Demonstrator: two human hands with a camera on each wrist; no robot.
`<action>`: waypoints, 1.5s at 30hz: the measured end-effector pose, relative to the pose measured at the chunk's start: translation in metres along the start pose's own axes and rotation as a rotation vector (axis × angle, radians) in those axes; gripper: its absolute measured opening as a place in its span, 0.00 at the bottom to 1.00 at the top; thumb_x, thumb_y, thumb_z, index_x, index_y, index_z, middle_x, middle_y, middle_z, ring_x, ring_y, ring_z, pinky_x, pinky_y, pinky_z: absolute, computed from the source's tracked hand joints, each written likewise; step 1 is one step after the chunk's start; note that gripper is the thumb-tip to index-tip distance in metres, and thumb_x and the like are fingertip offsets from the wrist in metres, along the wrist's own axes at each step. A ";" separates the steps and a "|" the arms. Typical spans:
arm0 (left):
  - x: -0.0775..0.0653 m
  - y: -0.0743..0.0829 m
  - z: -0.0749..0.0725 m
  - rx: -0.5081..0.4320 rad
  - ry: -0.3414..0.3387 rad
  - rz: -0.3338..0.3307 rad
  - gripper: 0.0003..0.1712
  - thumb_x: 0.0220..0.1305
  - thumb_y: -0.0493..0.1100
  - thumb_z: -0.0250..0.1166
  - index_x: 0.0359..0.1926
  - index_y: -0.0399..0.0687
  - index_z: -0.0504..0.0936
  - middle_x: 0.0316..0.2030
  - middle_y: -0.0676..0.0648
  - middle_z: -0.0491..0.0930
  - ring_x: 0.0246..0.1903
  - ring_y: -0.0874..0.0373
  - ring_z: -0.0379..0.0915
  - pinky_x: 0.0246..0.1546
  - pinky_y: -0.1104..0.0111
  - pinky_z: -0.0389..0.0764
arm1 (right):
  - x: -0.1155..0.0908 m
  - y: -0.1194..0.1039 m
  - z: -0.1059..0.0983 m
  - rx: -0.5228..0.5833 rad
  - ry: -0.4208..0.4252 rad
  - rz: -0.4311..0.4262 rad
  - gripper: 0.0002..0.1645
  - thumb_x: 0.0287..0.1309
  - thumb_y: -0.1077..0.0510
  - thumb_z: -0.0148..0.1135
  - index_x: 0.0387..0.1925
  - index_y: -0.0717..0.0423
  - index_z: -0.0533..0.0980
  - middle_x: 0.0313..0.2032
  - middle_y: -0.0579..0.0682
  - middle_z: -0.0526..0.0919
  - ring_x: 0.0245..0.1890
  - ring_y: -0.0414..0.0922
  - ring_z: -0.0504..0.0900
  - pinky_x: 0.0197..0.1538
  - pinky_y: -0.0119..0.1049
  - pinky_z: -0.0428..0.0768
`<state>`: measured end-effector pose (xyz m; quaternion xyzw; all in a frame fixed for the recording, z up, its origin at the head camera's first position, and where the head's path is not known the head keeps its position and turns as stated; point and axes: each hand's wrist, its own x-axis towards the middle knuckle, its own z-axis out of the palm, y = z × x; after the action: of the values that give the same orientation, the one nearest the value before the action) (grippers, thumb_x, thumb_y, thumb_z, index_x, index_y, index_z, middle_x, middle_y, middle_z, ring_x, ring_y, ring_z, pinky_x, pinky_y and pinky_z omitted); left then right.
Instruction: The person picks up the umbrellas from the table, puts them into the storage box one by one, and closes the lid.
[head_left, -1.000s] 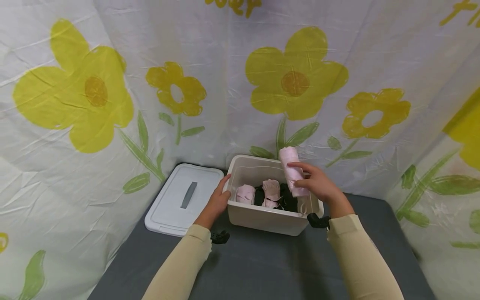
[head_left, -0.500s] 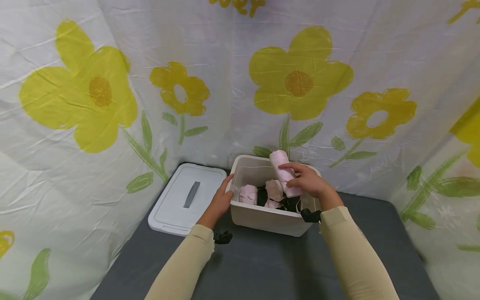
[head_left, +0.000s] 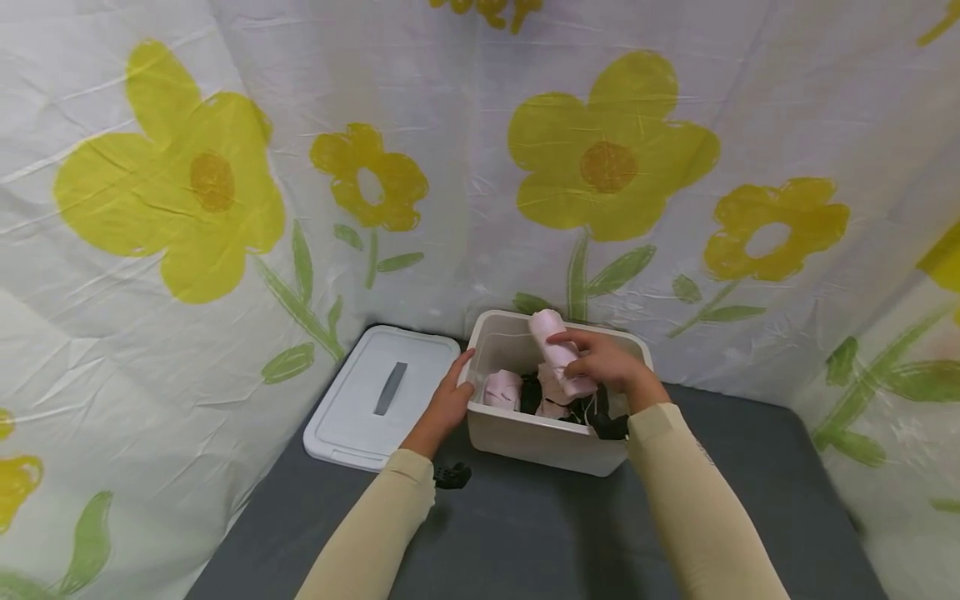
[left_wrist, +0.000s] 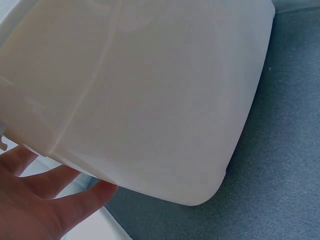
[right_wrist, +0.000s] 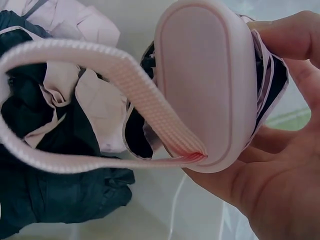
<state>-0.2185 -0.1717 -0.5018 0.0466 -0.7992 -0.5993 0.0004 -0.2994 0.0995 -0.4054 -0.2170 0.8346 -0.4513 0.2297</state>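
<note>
My right hand [head_left: 607, 364] holds a pink folded umbrella [head_left: 553, 343] tilted over the open cream storage box [head_left: 540, 442]. In the right wrist view, its oval handle end [right_wrist: 195, 75] faces the camera with a pale pink wrist strap [right_wrist: 120, 62] looping out; fingers and thumb grip the folded cloth behind. My left hand [head_left: 448, 404] rests against the box's left side near the rim. In the left wrist view, fairly straight fingers touch the box wall [left_wrist: 160, 110]. Inside the box lie a rolled pink bundle [head_left: 502, 389] and dark folded cloth bundles [right_wrist: 75, 195], partly hidden by my right hand.
A white lid [head_left: 348, 417] with a grey handle lies left of the box on the dark grey tabletop [head_left: 517, 533]. A white curtain [head_left: 465, 208] printed with yellow flowers hangs right behind the box and down both sides.
My right hand has carried the umbrella left and slightly lower, from the box's right side toward its middle, over the pale pink bundle. The left hand stays at the box. The head view shifts slightly.
</note>
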 end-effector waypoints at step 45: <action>0.000 0.003 -0.008 0.002 -0.076 -0.023 0.39 0.65 0.40 0.46 0.75 0.73 0.51 0.75 0.43 0.51 0.66 0.40 0.59 0.51 0.44 0.75 | -0.012 -0.007 0.002 0.062 -0.182 0.197 0.27 0.72 0.60 0.41 0.69 0.56 0.63 0.70 0.69 0.57 0.65 0.67 0.66 0.51 0.53 0.81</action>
<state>-0.2182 -0.1784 -0.4968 0.0332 -0.7988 -0.5996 -0.0368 -0.2881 0.1016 -0.3979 -0.1669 0.8131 -0.4306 0.3543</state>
